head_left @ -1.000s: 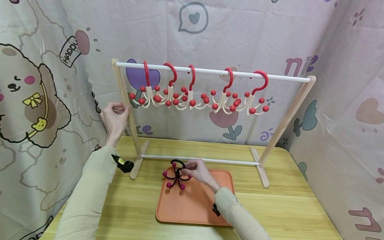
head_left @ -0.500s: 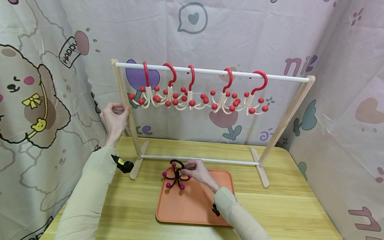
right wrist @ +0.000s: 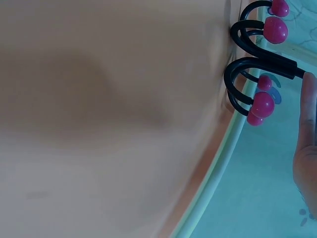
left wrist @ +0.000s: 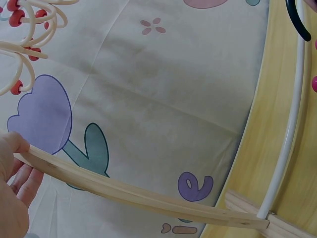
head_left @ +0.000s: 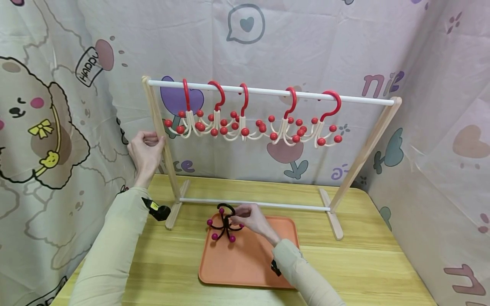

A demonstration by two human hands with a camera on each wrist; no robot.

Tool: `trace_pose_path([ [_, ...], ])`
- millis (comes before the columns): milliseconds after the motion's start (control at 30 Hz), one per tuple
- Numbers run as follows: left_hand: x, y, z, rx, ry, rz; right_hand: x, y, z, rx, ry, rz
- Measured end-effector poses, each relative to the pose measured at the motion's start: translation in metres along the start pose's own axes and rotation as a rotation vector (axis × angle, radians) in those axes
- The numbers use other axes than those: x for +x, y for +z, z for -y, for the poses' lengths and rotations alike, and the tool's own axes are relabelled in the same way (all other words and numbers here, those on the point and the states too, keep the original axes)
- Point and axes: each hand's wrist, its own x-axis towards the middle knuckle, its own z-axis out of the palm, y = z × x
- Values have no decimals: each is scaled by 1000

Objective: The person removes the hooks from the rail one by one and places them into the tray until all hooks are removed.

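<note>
In the head view my left hand (head_left: 146, 153) grips the left wooden post (head_left: 168, 163) of a hanger rack, thumb and fingers on either side; the left wrist view shows the same hold on the post (left wrist: 124, 188). My right hand (head_left: 250, 217) pinches a black multi-arm hook hanger (head_left: 226, 225) with magenta ball tips by the neck, under its curved hook. This hanger is upright over the back left of an orange tray (head_left: 245, 263). In the right wrist view its arms (right wrist: 247, 59) curl beside my fingers (right wrist: 308, 114).
A white upper rod (head_left: 264, 90) carries several cream hangers with red hooks and red balls, such as this left one (head_left: 190, 119). A white lower bar (head_left: 260, 204) runs behind the tray. Wooden feet (head_left: 332, 214) stand on the wooden table (head_left: 367, 263). Printed curtains surround it.
</note>
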Motion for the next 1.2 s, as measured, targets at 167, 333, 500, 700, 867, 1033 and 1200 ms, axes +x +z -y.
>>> trace_pose_path([
  [167, 0, 0, -1, -5, 2, 2, -2, -2, 0, -32, -4, -13],
  [333, 0, 0, -2, 10, 2, -1, -5, -5, 0, -99, 11, -44],
  [500, -1, 0, -3, 8, 5, -5, -9, -11, -2, -80, -2, -65],
  [700, -1, -1, -3, -8, 9, 1, -15, -24, 2, -80, -30, -133],
  [867, 1, 0, -2, -3, -6, -13, -18, -40, 15, -109, -28, -223],
  [1033, 1, -1, -2, -15, -13, -6, -21, -58, 31, -133, -22, -286],
  [1200, 0, -1, -3, -16, -16, 5, -24, -76, 52, -141, -104, -328],
])
